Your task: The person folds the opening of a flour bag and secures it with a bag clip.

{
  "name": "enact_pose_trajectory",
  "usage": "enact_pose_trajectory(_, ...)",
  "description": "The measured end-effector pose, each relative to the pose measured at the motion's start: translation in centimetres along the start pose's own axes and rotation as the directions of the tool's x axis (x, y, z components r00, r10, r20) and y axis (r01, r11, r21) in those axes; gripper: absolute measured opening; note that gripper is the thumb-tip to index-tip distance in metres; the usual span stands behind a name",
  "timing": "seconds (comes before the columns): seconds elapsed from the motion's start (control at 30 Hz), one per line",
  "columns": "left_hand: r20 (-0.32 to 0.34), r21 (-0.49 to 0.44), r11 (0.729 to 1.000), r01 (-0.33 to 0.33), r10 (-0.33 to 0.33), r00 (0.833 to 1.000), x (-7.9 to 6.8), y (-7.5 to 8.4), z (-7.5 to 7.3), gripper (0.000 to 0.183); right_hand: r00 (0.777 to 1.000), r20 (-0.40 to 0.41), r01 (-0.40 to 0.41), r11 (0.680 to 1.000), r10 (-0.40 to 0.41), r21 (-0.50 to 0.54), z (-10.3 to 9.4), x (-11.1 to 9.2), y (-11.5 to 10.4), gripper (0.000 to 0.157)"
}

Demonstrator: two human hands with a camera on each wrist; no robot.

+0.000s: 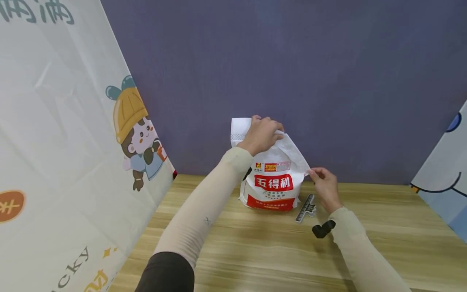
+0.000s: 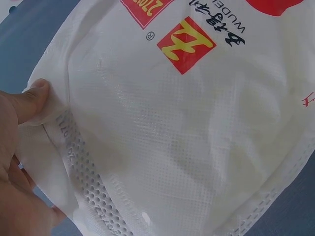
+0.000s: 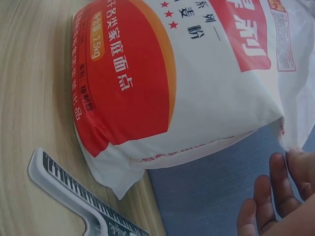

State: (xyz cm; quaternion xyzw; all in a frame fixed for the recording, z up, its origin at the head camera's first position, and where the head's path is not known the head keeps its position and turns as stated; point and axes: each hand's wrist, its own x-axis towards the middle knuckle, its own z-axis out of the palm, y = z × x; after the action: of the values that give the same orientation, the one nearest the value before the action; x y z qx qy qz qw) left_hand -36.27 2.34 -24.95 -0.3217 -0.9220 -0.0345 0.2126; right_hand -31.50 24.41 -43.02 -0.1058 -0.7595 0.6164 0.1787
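Note:
A white flour bag [image 1: 273,172] with red printed labels stands upright on the wooden table, its top flattened and leaning against the back wall. My left hand [image 1: 262,134] grips the bag's top edge from above. In the left wrist view its thumb [image 2: 35,101] lies over the folded edge, beside a strip of small printed dots. At the bag's right side, my right hand [image 1: 324,186] pinches a corner of the white material between thumb and index finger. The right wrist view shows the other fingers [image 3: 263,196] loosely bent below that pinch.
A long white clip [image 1: 305,209] with a dark printed face lies on the table [image 1: 255,251], just right of the bag. A dark blue panel [image 1: 292,61] rises behind. White printed sheets [image 1: 54,121] border the table on both sides.

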Motion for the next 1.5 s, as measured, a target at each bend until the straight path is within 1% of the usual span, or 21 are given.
enact_pose_trajectory(0.13, -0.006, 0.007, 1.000, -0.001, 0.001, 1.000, 0.1, -0.1, -0.1, 0.025, 0.999, 0.031, 0.004, 1.000, -0.005, 0.021, -0.3, -0.1, 0.0, 0.028)
enact_pose_trajectory(0.37, -0.007, 0.002, 1.000, 0.012, -0.012, 1.000, 0.1, -0.3, -0.1, 0.025, 0.995, 0.096, -0.024, 1.000, 0.022, 0.018, -0.9, -0.2, 0.6, 0.026)
enact_pose_trajectory(0.43, -0.013, 0.003, 1.000, 0.011, -0.011, 1.000, 0.2, -0.3, -0.2, 0.025, 0.994, 0.104, -0.029, 0.999, 0.026, 0.031, -0.9, -0.1, 0.9, 0.025)
enact_pose_trajectory(0.57, -0.018, -0.010, 1.000, 0.007, -0.007, 1.000, 0.3, -0.3, -0.4, 0.025, 0.992, 0.120, -0.045, 0.999, 0.042, 0.018, -1.1, 0.1, 1.6, 0.027)
enact_pose_trajectory(0.63, -0.017, -0.018, 1.000, 0.006, -0.007, 1.000, 0.5, -0.4, -0.5, 0.025, 0.992, 0.120, -0.045, 0.999, 0.045, -0.005, -1.3, 0.1, 2.0, 0.029)
enact_pose_trajectory(0.73, -0.018, -0.028, 1.000, 0.008, -0.009, 1.000, 0.6, -0.4, -0.6, 0.025, 0.992, 0.124, -0.021, 0.995, 0.033, -0.101, -1.6, 0.1, 2.7, 0.033)
enact_pose_trajectory(0.87, -0.024, -0.029, 0.999, 0.019, -0.019, 1.000, 0.6, -0.6, -0.7, 0.024, 0.986, 0.163, 0.001, 0.965, 0.043, -0.261, -2.2, 0.0, 3.8, 0.040)
enact_pose_trajectory(0.97, -0.023, -0.032, 0.999, 0.022, -0.023, 0.999, 0.5, -0.6, -0.6, 0.024, 0.977, 0.194, -0.032, 0.955, 0.093, -0.294, -2.5, -0.3, 4.9, 0.046)
enact_pose_trajectory(1.03, -0.019, -0.035, 0.999, 0.018, -0.019, 1.000, 0.5, -0.6, -0.5, 0.023, 0.977, 0.184, -0.050, 0.952, 0.110, -0.301, -2.7, -0.5, 5.7, 0.047)
enact_pose_trajectory(1.1, -0.015, -0.031, 0.999, 0.014, -0.014, 1.000, 0.5, -0.5, -0.4, 0.023, 0.978, 0.170, -0.061, 0.941, 0.123, -0.333, -2.9, -0.7, 6.5, 0.046)
enact_pose_trajectory(1.17, -0.010, -0.027, 1.000, 0.014, -0.014, 1.000, 0.4, -0.5, -0.3, 0.024, 0.982, 0.152, -0.049, 0.923, 0.115, -0.381, -3.0, -0.9, 7.2, 0.045)
enact_pose_trajectory(1.27, -0.010, -0.018, 1.000, 0.019, -0.019, 1.000, 0.3, -0.5, -0.3, 0.024, 0.984, 0.149, -0.018, 0.896, 0.094, -0.443, -3.0, -1.0, 7.8, 0.043)
enact_pose_trajectory(1.4, -0.022, -0.028, 0.999, 0.024, -0.025, 0.999, 0.1, -0.6, 0.0, 0.024, 0.983, 0.178, 0.055, 0.861, 0.041, -0.505, -2.9, -1.2, 8.2, 0.041)
enact_pose_trajectory(1.5, -0.028, -0.042, 0.999, 0.029, -0.030, 0.999, 0.1, -0.5, 0.4, 0.024, 0.980, 0.195, 0.091, 0.835, 0.021, -0.543, -3.0, -1.4, 8.5, 0.039)
